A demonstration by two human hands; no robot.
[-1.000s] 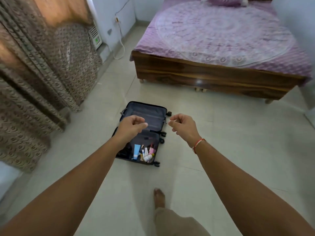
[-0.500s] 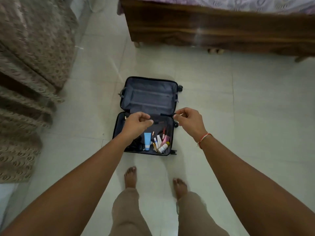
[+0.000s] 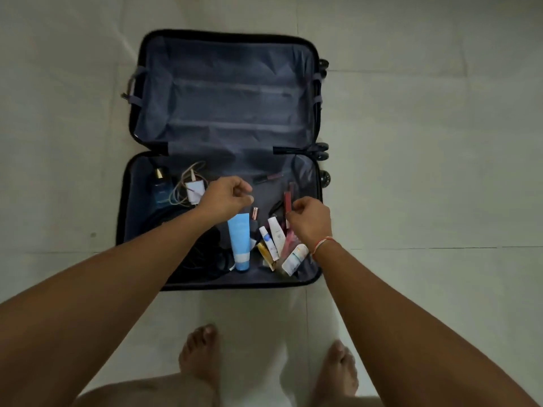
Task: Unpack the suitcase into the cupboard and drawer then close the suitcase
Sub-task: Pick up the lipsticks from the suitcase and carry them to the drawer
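A dark suitcase point(image 3: 316, 113) lies open on the floor, its far half showing bare grey lining. The near half holds a blue tube point(image 3: 239, 242), a blue perfume bottle point(image 3: 160, 186), a white charger point(image 3: 195, 190) with its cable, several small white tubes point(image 3: 276, 236), a red tube point(image 3: 287, 201) and a dark lip gloss point(image 3: 267, 177). My left hand point(image 3: 224, 198) hovers over the middle of the near half, fingers loosely curled and holding nothing. Beside the red tube's lower end is my right hand point(image 3: 310, 220), also loosely curled; no grip shows.
Pale floor tiles point(image 3: 426, 171) surround the suitcase on all sides. My bare feet point(image 3: 199, 353) stand just in front of its near edge. A black tangle of cable point(image 3: 205, 245) fills the near-left corner under my left forearm.
The view has tipped down and closed in on the suitcase; bed and curtain left the frame. Both hands dropped from above the hinge to just over the items in the near half.
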